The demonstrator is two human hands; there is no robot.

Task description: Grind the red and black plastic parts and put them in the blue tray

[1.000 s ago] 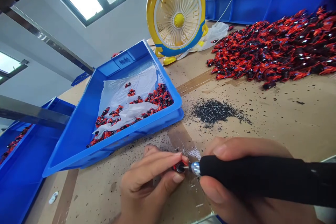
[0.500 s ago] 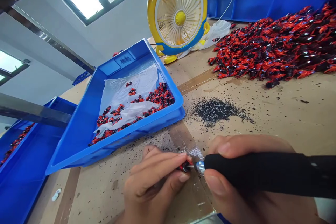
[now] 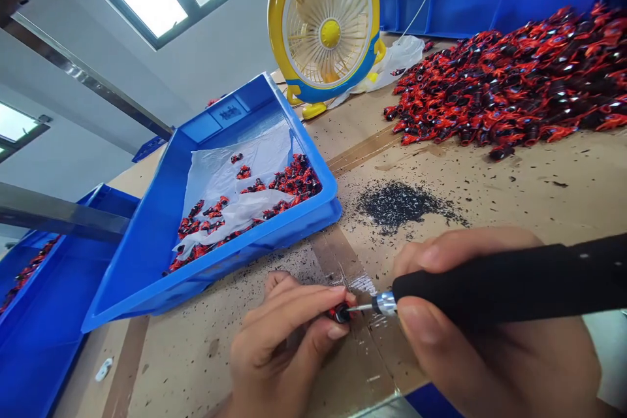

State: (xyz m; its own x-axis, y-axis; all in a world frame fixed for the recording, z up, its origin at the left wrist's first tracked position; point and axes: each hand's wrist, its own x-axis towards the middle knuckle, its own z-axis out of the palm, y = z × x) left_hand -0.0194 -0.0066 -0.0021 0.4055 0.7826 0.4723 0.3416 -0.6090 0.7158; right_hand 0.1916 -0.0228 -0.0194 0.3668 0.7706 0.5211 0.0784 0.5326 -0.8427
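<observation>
Between its fingertips and thumb, my left hand [image 3: 289, 333] pinches a small red and black plastic part [image 3: 339, 313], mostly covered by the fingers. My right hand [image 3: 460, 333] is wrapped round the thick black handle of a pen-shaped rotary tool [image 3: 490, 284]. The tool has a silver collar and a thin metal bit [image 3: 361, 307], whose tip meets the part at its right side. Both hands are low over the cardboard-covered table [image 3: 274, 366]. Beyond them lies a heap of fine black shavings [image 3: 401, 204].
Left of centre, a blue tray [image 3: 206, 290] lined with white plastic holds many red and black parts. A big pile of similar parts [image 3: 519, 85] lies at right, before a blue bin [image 3: 460, 6]. A yellow fan [image 3: 329, 32] stands behind; another blue bin [image 3: 59, 313] is far left.
The tool has drawn back slightly to the right and its rear end has tilted up, so more of the bit shows. My left hand keeps its pinch on the part. The view has shifted a little.
</observation>
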